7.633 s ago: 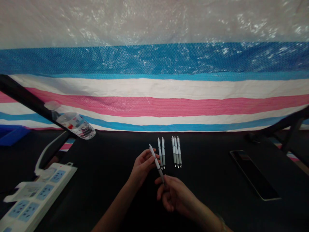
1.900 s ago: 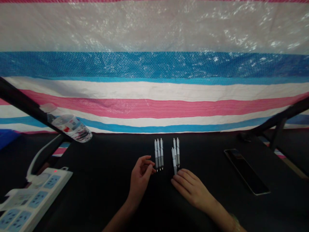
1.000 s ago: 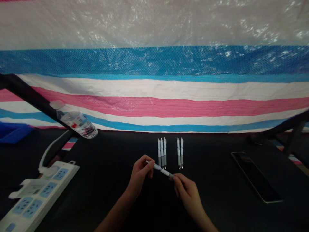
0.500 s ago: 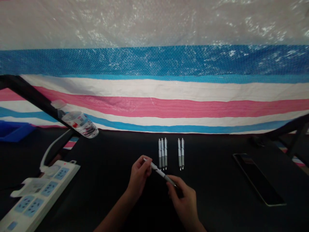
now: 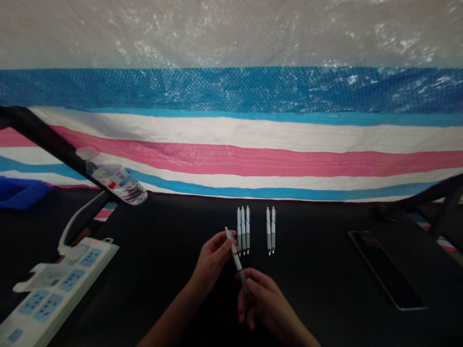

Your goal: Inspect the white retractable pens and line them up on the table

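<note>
A white-and-grey pen was held tilted above the bench, between both hands. The fingers of the left hand were clamped around its upper half, while the fingers of the right hand were closed on its lower end. Just beyond the pen lay three pens side by side, then two pens. Well left of the pen sat a power strip and a water bottle; well right of it lay a phone. A striped tarp hung beyond the pen.
</note>
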{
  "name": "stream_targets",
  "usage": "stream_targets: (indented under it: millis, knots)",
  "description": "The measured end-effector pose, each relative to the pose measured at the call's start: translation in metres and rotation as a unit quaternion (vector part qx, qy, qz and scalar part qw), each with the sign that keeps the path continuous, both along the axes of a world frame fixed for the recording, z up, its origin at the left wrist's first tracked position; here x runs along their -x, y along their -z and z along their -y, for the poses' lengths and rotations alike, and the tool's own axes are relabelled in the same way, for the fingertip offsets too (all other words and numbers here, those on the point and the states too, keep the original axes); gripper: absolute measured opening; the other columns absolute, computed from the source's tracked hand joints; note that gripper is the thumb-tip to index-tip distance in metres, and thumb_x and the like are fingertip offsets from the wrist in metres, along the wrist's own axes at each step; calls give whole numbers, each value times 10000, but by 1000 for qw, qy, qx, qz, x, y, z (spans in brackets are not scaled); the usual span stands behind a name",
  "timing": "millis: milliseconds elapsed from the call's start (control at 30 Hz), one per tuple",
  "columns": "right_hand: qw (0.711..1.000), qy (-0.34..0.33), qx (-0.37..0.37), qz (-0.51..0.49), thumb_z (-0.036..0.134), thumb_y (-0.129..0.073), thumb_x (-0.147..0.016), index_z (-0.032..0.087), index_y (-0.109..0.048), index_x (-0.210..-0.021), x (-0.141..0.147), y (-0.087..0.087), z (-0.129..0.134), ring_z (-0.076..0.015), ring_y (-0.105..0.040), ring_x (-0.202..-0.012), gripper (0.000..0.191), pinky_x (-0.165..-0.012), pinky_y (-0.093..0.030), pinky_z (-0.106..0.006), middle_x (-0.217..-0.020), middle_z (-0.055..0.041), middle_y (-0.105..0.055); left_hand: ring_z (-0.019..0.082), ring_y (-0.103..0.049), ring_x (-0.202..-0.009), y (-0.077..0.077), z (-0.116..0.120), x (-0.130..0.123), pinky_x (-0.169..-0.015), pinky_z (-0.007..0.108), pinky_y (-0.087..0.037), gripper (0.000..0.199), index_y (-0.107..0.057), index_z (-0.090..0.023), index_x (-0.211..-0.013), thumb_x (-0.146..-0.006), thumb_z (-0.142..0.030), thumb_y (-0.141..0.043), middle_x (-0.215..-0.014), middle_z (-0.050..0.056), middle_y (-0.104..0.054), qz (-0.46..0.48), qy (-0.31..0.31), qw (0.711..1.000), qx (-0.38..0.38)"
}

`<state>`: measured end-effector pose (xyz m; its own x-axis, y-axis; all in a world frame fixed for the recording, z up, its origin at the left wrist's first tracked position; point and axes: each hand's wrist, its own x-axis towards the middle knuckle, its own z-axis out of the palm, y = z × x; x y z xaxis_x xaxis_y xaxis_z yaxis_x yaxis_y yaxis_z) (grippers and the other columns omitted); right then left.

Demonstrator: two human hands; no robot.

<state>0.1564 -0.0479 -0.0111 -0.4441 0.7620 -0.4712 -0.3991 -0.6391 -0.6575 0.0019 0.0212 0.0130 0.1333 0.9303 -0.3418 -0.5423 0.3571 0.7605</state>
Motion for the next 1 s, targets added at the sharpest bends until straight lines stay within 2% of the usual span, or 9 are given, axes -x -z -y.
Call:
stream_targets:
  millis: [100,167,233,367,500,600,733,867,1000]
  knots:
    - [998,-17,38,-44,654,-646,-782,141,-550,-929,1,2,3,-165,-642,-447,542,-337,-372,-172,-582,-32,-664,122,-617,-713,1,0,1,-710,236,-510,311,-765,-153,-984,-722,-305,-836,-822,32,-669,1,5,1000,-4]
    - [998,-15,37,-52,567,-721,-767,159,-527,-878,1,2,4,-149,-638,-443,466,-338,-367,-155,-583,-18,-663,117,-616,-709,1,-1,2,-706,230,-510,305,-765,-156,-987,-727,-299,-833,-821,30,-670,-2,2,1000,-2]
    - [997,-12,36,-63,524,-750,-756,169,-517,-926,0,2,4,-162,-663,-479,458,-344,-380,-156,-623,-20,-683,116,-615,-700,0,-1,3,-693,226,-510,312,-766,-156,-979,-716,-304,-841,-813,29,-669,-5,-4,1000,1]
    - [995,-28,51,-81,587,-663,-810,156,-521,-940,-1,2,3,-180,-686,-513,472,-351,-387,-163,-642,-42,-692,121,-616,-692,-3,-2,3,-682,234,-512,327,-766,-153,-965,-691,-308,-857,-810,33,-671,-15,-9,1000,2]
    - [995,-37,30,-88,507,-715,-796,175,-494,-964,-3,3,3,-185,-701,-556,433,-377,-394,-163,-721,-56,-722,121,-619,-686,-4,-2,3,-674,235,-513,323,-764,-154,-958,-688,-306,-858,-803,32,-671,-15,-11,1000,-1]
    - [994,-38,48,-91,605,-585,-855,157,-509,-948,-3,5,3,-185,-687,-505,465,-355,-372,-165,-690,-81,-718,121,-624,-682,-4,-2,2,-678,238,-514,319,-763,-155,-955,-686,-297,-859,-795,30,-675,-13,-10,1000,-7]
    - [995,-35,38,-84,502,-696,-812,186,-477,-965,-4,7,3,-165,-685,-489,414,-354,-357,-148,-732,-53,-727,125,-629,-679,-3,-2,3,-670,241,-515,324,-759,-156,-949,-675,-293,-864,-802,32,-685,-15,-15,1000,-10]
    - [994,-38,59,-87,591,-582,-855,169,-481,-975,-4,6,3,-167,-667,-446,450,-329,-338,-158,-725,-80,-734,131,-636,-685,-2,-3,3,-664,239,-518,322,-751,-151,-968,-692,-281,-854,-797,31,-680,-16,-17,1000,-16]
    - [995,-30,50,-78,541,-645,-828,185,-464,-1016,-4,3,2,-159,-667,-444,442,-331,-342,-154,-777,-70,-751,130,-639,-684,0,-4,3,-650,233,-516,322,-748,-151,-965,-691,-281,-855,-799,31,-684,-17,-20,999,-18]
